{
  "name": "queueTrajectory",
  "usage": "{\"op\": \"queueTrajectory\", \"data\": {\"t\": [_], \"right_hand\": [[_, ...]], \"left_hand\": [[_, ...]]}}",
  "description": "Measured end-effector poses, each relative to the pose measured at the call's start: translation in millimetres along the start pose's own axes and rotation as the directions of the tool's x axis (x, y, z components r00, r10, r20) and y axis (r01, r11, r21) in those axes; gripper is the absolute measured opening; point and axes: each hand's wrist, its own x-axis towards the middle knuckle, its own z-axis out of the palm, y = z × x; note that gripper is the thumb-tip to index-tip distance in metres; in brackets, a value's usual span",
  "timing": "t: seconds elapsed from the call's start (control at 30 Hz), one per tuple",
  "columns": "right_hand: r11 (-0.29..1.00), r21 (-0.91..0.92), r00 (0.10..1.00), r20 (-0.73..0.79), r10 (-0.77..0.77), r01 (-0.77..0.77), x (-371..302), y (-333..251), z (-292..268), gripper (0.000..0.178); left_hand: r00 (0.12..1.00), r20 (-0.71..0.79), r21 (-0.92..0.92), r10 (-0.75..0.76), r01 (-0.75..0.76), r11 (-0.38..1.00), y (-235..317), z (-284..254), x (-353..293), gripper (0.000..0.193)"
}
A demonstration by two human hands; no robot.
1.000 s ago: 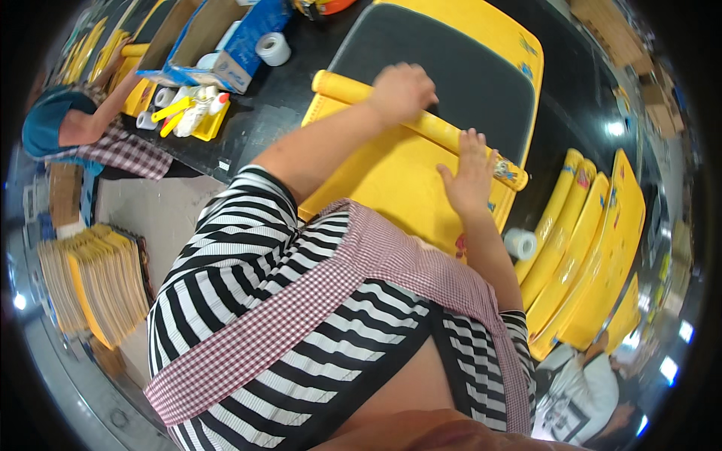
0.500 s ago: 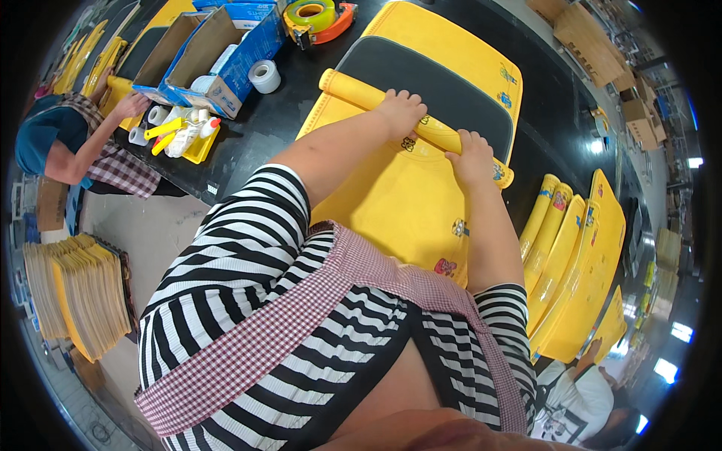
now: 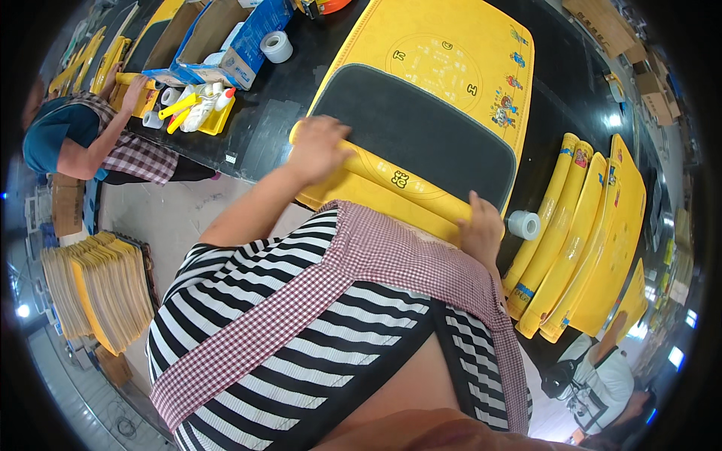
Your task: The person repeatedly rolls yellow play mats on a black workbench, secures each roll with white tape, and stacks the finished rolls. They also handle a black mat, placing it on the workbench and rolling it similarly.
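A large yellow mat (image 3: pixel 444 60) with a black underside lies on the black table (image 3: pixel 263 128). Its near end is rolled into a yellow tube (image 3: pixel 391 177) running from left to right. My left hand (image 3: pixel 320 146) presses down on the left end of the tube. The right end is gripped by my right hand (image 3: pixel 481 229). A white tape roll (image 3: pixel 524 224) stands just right of my right hand.
Several rolled yellow mats (image 3: pixel 579 240) lie at the right. A blue-and-brown box (image 3: pixel 226 37), a white tape roll (image 3: pixel 276 45) and a yellow tray of tools (image 3: pixel 195 109) sit at the upper left, where another person (image 3: pixel 83 143) works. Stacked sheets (image 3: pixel 90 293) lie on the floor.
The view has tilted, and the mat now shows more of its length. Both hands have drawn back toward me with the rolled tube, and the black underside shows wider beyond it.
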Motion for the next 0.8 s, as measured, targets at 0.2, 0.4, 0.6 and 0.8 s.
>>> {"op": "queueTrajectory", "data": {"t": [0.2,0.4,0.6,0.8], "right_hand": [[0.808,0.377,0.86,-0.054,0.508,-0.454,-78.5,27.9,26.2,0.065],[0.45,0.7,0.682,0.072,0.728,-0.555,-64.5,4.5,5.9,0.068],[0.401,0.739,0.676,0.1,0.73,-0.542,-67.8,15.7,19.0,0.065],[0.869,0.124,0.833,-0.248,0.495,-0.479,-52.8,-10.4,6.1,0.061]], "left_hand": [[0.87,0.064,-0.433,-0.489,0.465,0.772,-43.4,-6.2,-39.7,0.054],[0.809,0.041,-0.534,-0.586,0.513,0.672,-30.4,-1.6,-43.5,0.058],[0.799,-0.027,-0.647,-0.6,0.444,0.621,-23.5,13.6,-52.1,0.062],[0.82,-0.037,-0.471,-0.571,0.489,0.734,-29.4,9.3,-40.3,0.064]]}}
